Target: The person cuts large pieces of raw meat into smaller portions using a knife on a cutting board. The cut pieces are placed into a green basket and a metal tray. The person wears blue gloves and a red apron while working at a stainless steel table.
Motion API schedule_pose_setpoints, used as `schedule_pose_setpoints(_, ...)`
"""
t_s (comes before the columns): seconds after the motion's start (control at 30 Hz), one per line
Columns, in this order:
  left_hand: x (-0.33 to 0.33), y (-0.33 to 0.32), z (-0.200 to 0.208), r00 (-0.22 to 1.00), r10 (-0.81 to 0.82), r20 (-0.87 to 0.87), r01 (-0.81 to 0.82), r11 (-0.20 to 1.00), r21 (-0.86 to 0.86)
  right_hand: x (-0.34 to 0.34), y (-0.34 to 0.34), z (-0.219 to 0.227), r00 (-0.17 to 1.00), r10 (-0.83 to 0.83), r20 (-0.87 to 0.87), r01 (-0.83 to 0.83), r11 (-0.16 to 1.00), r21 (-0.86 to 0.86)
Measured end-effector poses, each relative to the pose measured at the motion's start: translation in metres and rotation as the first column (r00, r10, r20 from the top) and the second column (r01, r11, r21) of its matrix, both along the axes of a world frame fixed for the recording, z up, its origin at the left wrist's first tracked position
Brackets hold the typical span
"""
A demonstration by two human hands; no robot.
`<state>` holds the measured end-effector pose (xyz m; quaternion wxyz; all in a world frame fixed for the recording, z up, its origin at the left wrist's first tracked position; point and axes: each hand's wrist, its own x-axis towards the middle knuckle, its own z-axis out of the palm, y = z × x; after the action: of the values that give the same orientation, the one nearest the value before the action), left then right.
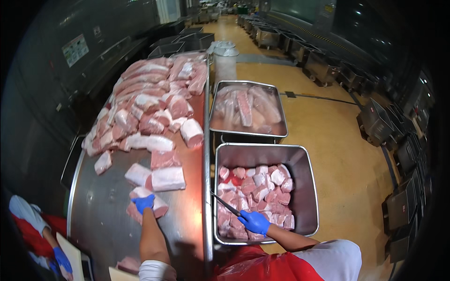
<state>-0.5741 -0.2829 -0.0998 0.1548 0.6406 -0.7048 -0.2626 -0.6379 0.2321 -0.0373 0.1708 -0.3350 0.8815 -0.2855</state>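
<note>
My left hand (144,203), in a blue glove, has its fingers curled over a chunk of pale pink meat (161,207) on the steel table (112,208). In my right hand (255,222), also gloved in blue, is a long, thin, dark knife (227,204). Its blade points left, toward the table's edge, above a deep steel bin (307,182) filled partway with cut meat chunks (262,189). Just beyond my left hand lie a fat-covered block of meat (168,179) and another pale chunk (138,174).
A large heap of meat (140,110) covers the table's far half. Behind the near bin stands a second bin (281,117) with long cuts inside, then a white container (226,61). Steel carts (323,70) line the right. At lower left, a co-worker's gloved hand (62,260) is beside a pale board (70,255).
</note>
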Motion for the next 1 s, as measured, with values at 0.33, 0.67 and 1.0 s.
schedule_pose_setpoints(0.33, 0.041, 0.067, 0.005, 0.996, -0.013, 0.092, 0.017, 0.999, -0.035, -0.041, -0.030, -0.026, 0.754, -0.085, 0.651, 0.421, 0.824, -0.380)
schedule_pose_setpoints(0.67, 0.159, 0.218, 0.164, 0.943, -0.304, -0.135, 0.294, 0.952, -0.086, 0.052, -0.160, -0.056, 0.131, 0.433, 0.892, 0.285, 0.845, -0.452)
schedule_pose_setpoints(1.0, 0.419, 0.271, 0.115, 0.454, -0.149, -0.878, -0.544, 0.734, -0.406, 0.071, -0.185, -0.028, 0.346, 0.467, 0.814, -0.086, 0.879, -0.468)
